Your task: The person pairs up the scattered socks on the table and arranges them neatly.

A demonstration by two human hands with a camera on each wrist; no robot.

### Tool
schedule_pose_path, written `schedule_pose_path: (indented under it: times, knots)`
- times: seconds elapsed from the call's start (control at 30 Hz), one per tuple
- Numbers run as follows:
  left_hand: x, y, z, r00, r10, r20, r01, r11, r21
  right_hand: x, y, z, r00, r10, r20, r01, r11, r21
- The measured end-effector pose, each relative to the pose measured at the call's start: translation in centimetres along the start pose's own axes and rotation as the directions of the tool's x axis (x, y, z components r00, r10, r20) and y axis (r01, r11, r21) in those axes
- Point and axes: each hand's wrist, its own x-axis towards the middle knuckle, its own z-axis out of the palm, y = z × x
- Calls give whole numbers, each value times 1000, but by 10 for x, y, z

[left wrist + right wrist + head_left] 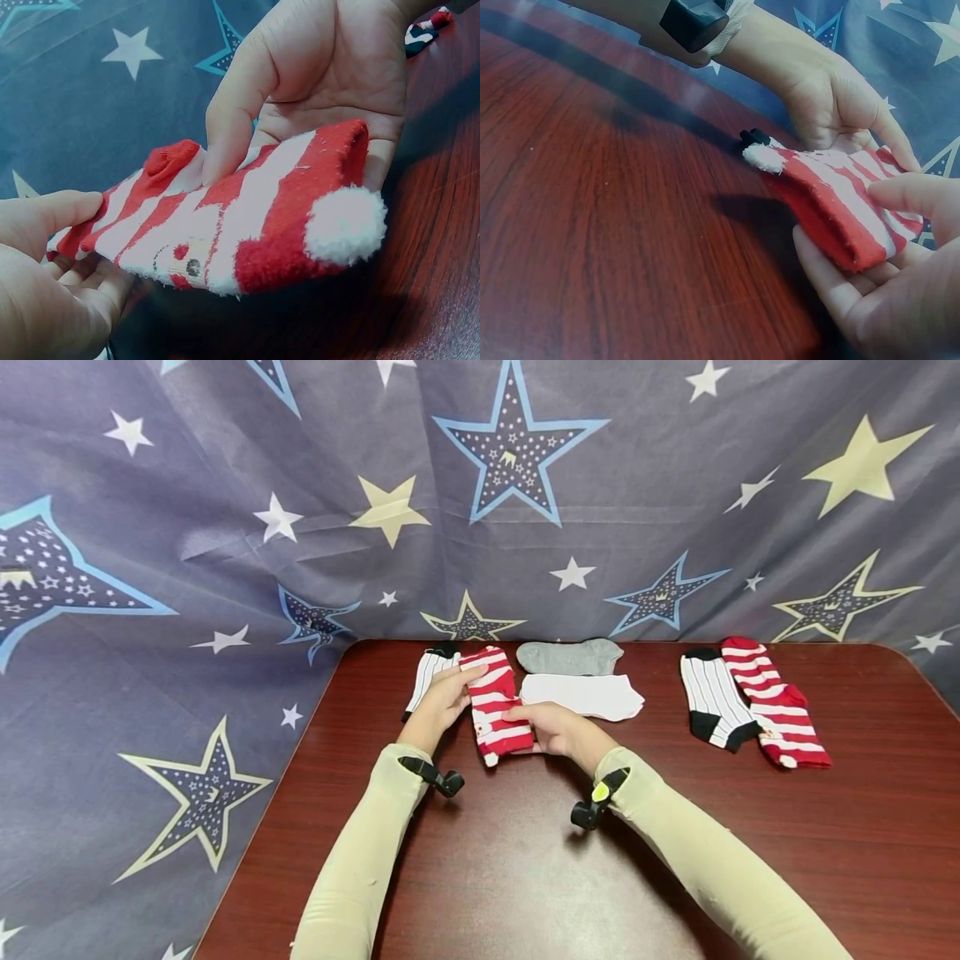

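A red-and-white striped sock (492, 702) with a white pompom (346, 225) is held up off the table between both hands. My left hand (444, 700) pinches its far left edge, thumb on top and fingers beneath. Near the cuff, my right hand (557, 728) grips the other side, its thumb over the stripes and fingers under the fabric, as the right wrist view also shows. Just behind my left hand lies a white sock with black stripes (432, 672), partly hidden. To the right of the held sock lie a grey sock (570, 657) and a white sock (581, 695).
At the right of the brown table (510, 860), another black-and-white striped sock (716, 697) lies beside a second red-and-white striped sock (783, 714). A grey-blue star-patterned cloth (495, 552) hangs along the table's back and left edges.
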Motion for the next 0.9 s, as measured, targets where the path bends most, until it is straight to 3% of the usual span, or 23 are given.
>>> schedule_pose_path:
  times: [0.5,0.9]
  knots:
    - [2,-1,-4,999,-24,-45,24,1000,16,-1,2,0,1000,0,-4,0,1000,-11]
    - [4,0,-6,998,-26,-51,23,998,-54,-1,1,-5,998,2,-69,-2,1000,-3]
